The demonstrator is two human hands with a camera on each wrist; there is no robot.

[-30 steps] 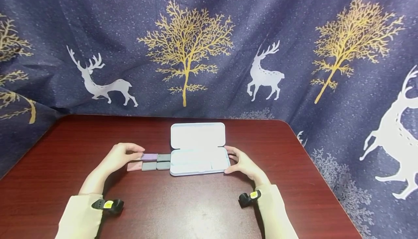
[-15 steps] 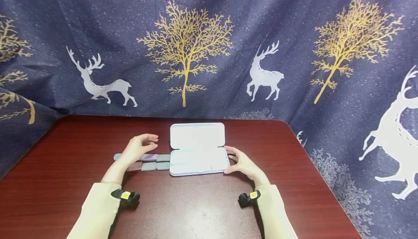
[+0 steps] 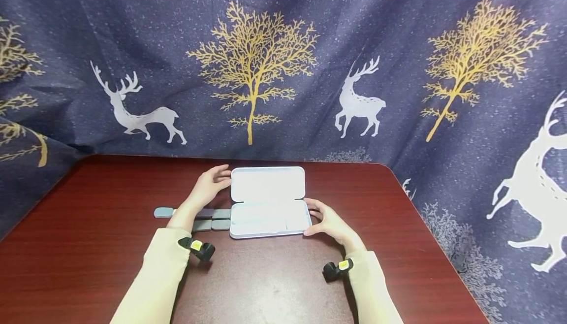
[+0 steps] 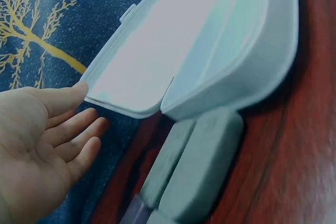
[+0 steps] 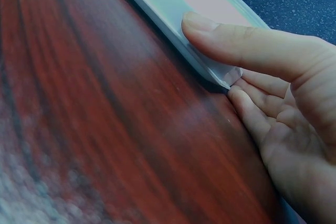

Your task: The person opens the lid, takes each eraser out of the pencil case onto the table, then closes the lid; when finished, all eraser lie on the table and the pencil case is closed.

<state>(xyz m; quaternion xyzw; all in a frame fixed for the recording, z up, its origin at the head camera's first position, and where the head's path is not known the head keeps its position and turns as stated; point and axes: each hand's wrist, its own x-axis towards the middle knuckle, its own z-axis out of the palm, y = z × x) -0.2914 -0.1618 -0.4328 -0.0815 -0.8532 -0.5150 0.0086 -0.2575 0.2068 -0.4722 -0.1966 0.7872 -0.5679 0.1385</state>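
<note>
A pale blue-white pencil case (image 3: pixel 259 221) lies on the table with its lid (image 3: pixel 267 184) folded back away from the person. My left hand (image 3: pixel 205 190) is at the lid's left edge. In the left wrist view the thumb tip meets the corner of the lid (image 4: pixel 142 51), while the other fingers stay loosely extended below it. My right hand (image 3: pixel 330 223) grips the right end of the case's base, thumb over the near rim (image 5: pixel 173 22) in the right wrist view. Flat grey-green bars (image 4: pixel 202 166) abut the case's left end.
Two rows of flat bars run leftward from the case, partly hidden under the left forearm; a blue rounded piece (image 3: pixel 164 212) shows at the far end. The reddish-brown table (image 3: pixel 274 275) ends at a dark blue cloth (image 3: pixel 283 92) printed with trees and deer.
My left hand has left the bars at the left and moved right and away, up to the lid's left edge. The right hand and the case have stayed put.
</note>
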